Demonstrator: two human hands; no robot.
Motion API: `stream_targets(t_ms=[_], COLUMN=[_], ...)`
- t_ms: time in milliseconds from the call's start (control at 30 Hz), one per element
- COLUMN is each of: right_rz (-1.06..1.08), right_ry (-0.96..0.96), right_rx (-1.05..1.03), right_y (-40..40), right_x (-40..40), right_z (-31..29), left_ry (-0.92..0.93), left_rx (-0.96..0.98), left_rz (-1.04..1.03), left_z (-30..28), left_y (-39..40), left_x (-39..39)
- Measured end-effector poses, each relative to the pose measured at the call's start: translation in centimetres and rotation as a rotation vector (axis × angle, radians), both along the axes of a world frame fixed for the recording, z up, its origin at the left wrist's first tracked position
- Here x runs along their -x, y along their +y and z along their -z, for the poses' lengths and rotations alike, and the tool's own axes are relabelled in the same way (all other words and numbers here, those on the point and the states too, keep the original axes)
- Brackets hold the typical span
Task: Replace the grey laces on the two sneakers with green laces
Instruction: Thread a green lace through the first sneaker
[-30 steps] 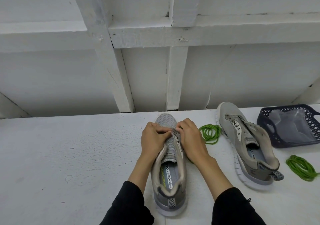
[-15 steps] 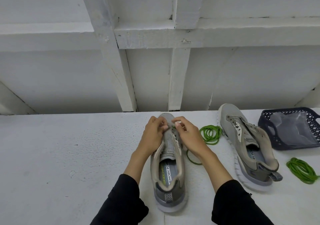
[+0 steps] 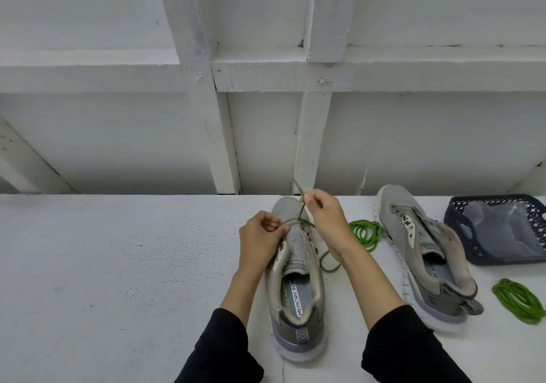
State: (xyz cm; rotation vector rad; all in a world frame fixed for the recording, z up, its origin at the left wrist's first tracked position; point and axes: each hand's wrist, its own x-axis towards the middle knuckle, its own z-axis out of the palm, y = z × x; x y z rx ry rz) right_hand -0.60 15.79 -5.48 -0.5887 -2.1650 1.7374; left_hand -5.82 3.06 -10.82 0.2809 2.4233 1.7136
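With our right hand (image 3: pixel 326 220) pinching the green lace (image 3: pixel 301 202) and our left hand (image 3: pixel 261 239) pinching the near sneaker (image 3: pixel 295 279) by its eyelets, a hard tug could unthread it.

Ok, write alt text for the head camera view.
A right hand pulls a green lace up from the front of a grey sneaker while the left hand pinches its toe end. A second sneaker, two green lace coils and a dark basket lie to the right.
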Motion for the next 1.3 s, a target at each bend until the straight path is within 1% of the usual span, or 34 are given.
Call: stream_targets(t_ms=[67,133,200,233,267,333,367,433,500,533,667,833,900,1033,1133,1300], right_rz=[0.042,0.046,0.053,0.058,0.06,0.033,0.016,-0.012,-0.049,-0.066,-0.036,-0.01,0.025,0.103,0.068,0.004], right_ry=[0.163,0.237,0.169,0.104,0.033,-0.089,-0.131,-0.16,-0.162,-0.174,-0.278,-0.351,-0.363,-0.374,-0.368,-0.369], right_rx=[0.131,0.208,0.211,0.198,0.158,-0.003,-0.098,-0.231,-0.294,-0.315,-0.466,-0.593,-0.578,-0.48,-0.449,-0.519], right_y=[-0.1,-0.4,-1.0,-1.3,-1.5,-1.8,-1.9,-2.2,-2.5,-2.7,-3.2,-3.7,-3.8,-3.7,-3.4,-3.2], right_x=[0.0,0.0,-0.1,-0.1,0.0,0.0,-0.1,-0.2,-0.3,-0.2,0.0,-0.4,-0.4,-0.1,0.4,0.8], right_z=[-1.9,-2.6,-2.0,-1.5,-0.9,0.3,0.9,1.7,2.2,2.4,2.9,2.4,2.6,3.4,4.0,4.2], left_ry=[0.011,0.006,-0.023,-0.045,-0.071,-0.11,-0.12,-0.147,-0.186,-0.194,-0.173,-0.238,-0.252,-0.262,-0.268,-0.288], left_rx=[0.053,0.177,0.379,0.44,0.462,0.476,0.466,0.367,0.25,0.226,0.198,0.146,0.133,0.111,0.093,0.035], left_rz=[-0.025,-0.04,-0.023,0.006,0.044,0.13,0.163,0.194,0.213,0.23,0.263,0.266,0.266,0.262,0.24,0.219], left_z=[-0.4,-0.9,-1.6,-2.0,-2.2,-2.7,-2.9,-3.1,-3.0,-3.0,-2.8,-2.6,-2.5,-2.5,-2.4,-1.9], left_y=[0.1,0.0,-0.5,-0.7,-0.9,-1.2,-1.4,-2.0,-2.6,-2.8,-3.0,-3.3,-3.2,-3.1,-3.0,-3.0], left_x=[-0.2,-0.3,-0.2,0.0,0.2,0.6,0.9,1.3,1.6,1.7,1.6,1.8,1.8,1.8,1.8,1.9])
